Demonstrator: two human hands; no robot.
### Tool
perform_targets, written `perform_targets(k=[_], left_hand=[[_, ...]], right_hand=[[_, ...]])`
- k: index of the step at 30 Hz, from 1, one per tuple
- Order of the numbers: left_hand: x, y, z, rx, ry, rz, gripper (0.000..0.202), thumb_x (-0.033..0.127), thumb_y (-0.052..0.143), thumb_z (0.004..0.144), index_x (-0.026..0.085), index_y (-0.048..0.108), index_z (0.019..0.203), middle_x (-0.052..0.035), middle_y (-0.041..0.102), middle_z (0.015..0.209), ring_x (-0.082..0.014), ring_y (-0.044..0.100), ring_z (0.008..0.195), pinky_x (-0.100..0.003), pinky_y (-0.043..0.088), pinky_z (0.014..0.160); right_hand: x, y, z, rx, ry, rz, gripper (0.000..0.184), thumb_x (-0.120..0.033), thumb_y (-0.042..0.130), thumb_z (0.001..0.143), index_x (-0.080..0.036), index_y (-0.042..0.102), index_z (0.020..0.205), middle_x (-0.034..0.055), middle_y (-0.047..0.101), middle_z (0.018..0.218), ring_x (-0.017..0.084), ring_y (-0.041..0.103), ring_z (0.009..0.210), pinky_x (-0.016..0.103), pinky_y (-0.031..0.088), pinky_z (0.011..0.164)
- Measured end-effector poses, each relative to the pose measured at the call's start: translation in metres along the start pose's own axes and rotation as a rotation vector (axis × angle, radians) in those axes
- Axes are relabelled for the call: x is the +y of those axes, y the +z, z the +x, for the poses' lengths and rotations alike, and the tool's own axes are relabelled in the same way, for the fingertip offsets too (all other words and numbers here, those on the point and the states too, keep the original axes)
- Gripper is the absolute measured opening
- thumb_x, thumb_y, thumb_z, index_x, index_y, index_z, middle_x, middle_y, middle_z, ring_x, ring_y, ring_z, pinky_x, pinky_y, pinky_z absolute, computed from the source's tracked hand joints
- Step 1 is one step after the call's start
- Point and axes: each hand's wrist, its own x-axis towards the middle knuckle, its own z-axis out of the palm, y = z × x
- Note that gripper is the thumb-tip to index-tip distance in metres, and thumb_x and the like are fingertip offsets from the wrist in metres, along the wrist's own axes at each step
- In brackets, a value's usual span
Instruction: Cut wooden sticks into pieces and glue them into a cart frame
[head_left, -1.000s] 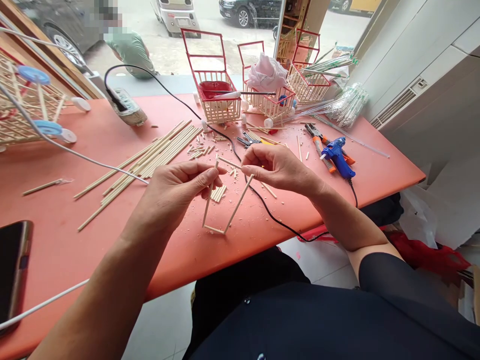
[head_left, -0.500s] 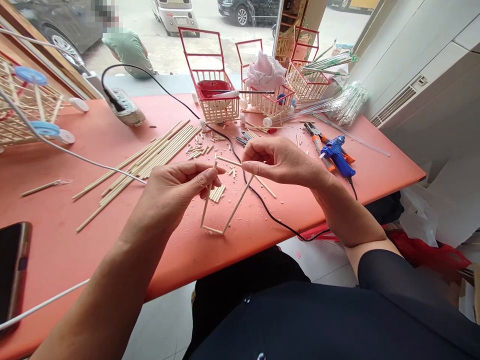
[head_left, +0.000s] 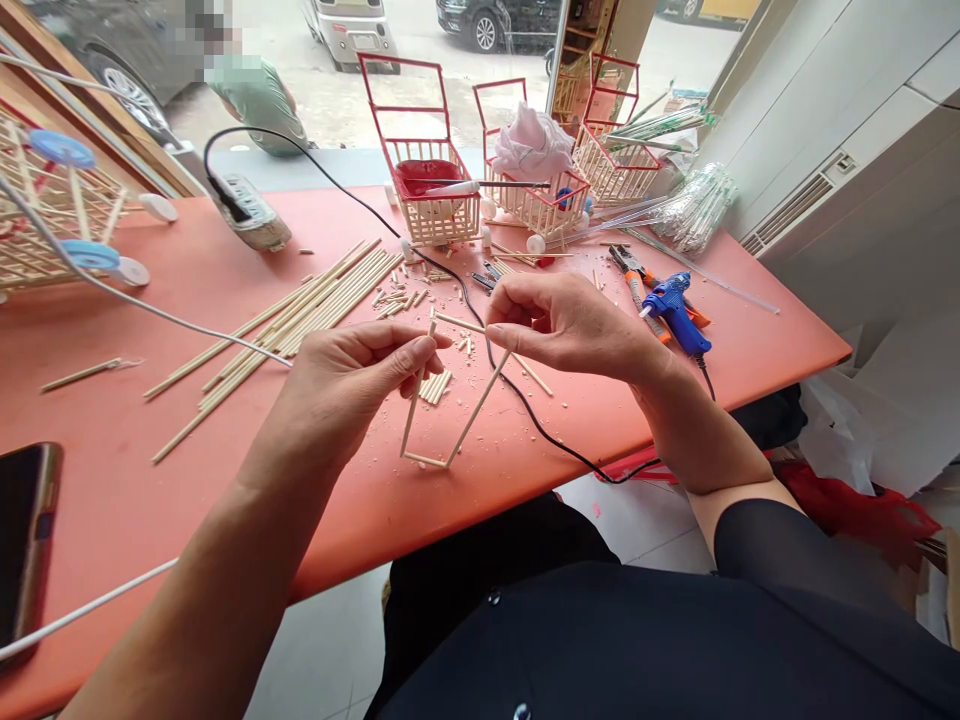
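A four-sided frame of thin wooden sticks (head_left: 474, 412) is held up between my two hands, over the near part of the table. My left hand (head_left: 364, 375) pinches its left side near the upper left corner. With thumb and fingers closed, my right hand (head_left: 559, 325) grips the top stick at the upper right corner, which those fingers partly hide. Just behind the frame, short cut sticks (head_left: 435, 387) lie side by side. Long wooden sticks (head_left: 300, 325) are spread on the table beyond my left hand.
Small stick carts (head_left: 439, 215) with red handles stand at the back. A blue glue gun (head_left: 675, 310) and orange-handled pliers (head_left: 641, 300) lie at the right. A black cable (head_left: 540, 425) crosses the pink table (head_left: 360, 530). At the left edge is a phone (head_left: 26, 540).
Almost nothing differs. My right hand has shifted very slightly to the right, still on the stick frame; my left hand stays in place.
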Motion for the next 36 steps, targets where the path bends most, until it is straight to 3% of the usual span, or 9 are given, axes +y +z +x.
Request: perform_targets(k=[17,36], left_hand=[[0.0041,0.0026,0.0006,0.018,0.009,-0.007,0.019,0.036,0.098,0.077,0.021,0.086,0.074,-0.0059,0.08,0.077,-0.0132,0.054,0.062,-0.033,0.042,0.061],[0.0023,0.0004,-0.0001,0.0,0.01,-0.002,0.017,0.033,0.095,0.084,0.021,0.086,0.075,-0.0056,0.08,0.079,-0.0129,0.055,0.064,-0.032,0.043,0.062]], right_hand=[[0.0023,0.0018,0.0007,0.005,-0.022,0.003,0.013,-0.024,0.065,0.102,-0.019,0.061,0.091,-0.0038,0.055,0.075,0.011,0.046,0.074,0.031,0.033,0.07],[-0.0043,0.0009,0.0001,0.005,0.004,-0.023,0.011,-0.023,0.065,0.101,-0.019,0.062,0.091,-0.0031,0.057,0.077,0.012,0.046,0.075,0.031,0.033,0.072]])
